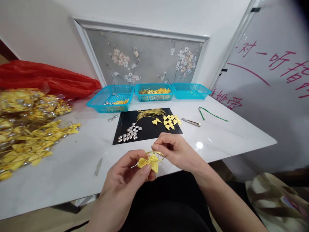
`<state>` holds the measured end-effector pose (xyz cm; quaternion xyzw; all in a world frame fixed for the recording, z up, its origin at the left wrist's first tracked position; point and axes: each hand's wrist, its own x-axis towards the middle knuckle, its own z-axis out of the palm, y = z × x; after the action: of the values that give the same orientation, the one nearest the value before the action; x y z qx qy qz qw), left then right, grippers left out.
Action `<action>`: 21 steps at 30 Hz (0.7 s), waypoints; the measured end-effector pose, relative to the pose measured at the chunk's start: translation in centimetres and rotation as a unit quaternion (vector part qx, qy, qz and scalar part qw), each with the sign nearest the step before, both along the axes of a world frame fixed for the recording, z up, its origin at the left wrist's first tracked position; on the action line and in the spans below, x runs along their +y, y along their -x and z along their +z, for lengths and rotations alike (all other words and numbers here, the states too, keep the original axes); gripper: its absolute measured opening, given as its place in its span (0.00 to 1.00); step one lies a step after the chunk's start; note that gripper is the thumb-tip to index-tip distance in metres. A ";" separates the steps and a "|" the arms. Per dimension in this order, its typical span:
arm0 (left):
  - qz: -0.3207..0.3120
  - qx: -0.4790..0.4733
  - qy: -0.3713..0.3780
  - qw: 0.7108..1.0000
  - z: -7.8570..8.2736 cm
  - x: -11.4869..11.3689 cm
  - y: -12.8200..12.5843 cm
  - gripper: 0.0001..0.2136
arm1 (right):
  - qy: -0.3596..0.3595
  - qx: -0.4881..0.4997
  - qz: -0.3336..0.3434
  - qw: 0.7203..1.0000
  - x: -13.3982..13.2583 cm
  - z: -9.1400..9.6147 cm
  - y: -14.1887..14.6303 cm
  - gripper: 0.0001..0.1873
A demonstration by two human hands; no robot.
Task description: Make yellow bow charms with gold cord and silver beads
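Observation:
Between thumb and fingers, my left hand (131,172) pinches a yellow ribbon bow (151,162) just off the table's front edge. A gold cord (158,154) loops at the bow, and my right hand (172,149) grips it with thumb and bent forefinger. Beyond my hands lies a black mat (147,137). On it are silver beads (130,132) at the left, a bundle of gold cords (151,113) at the back, and several loose yellow bows (171,121) at the right. The cord's ends are partly hidden by my fingers.
Three blue baskets (193,93) line the back of the white table (222,135). Thread snips (191,121) and a green cord (212,115) lie right of the mat. Finished-looking bow pieces (36,141) and a red bag (48,75) are heaped at left.

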<state>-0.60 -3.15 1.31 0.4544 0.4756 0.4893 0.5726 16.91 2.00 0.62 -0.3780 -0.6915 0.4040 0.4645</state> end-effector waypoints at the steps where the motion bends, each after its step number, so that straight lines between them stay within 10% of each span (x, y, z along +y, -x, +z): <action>1: 0.000 0.006 -0.001 1.000 0.0 -0.1 0.0 0.08 | 0.000 -0.002 0.001 1.000 0.0 -0.1 0.0 0.11; 21: 0.017 0.029 -0.028 0.999 0.0 0.4 -0.3 0.05 | -0.069 0.007 -0.036 0.997 -0.1 0.5 0.0 0.10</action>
<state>-0.29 -2.79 1.32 0.4761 0.4854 0.4991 0.5372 16.96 1.87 1.15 -0.3664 -0.7006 0.3408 0.5087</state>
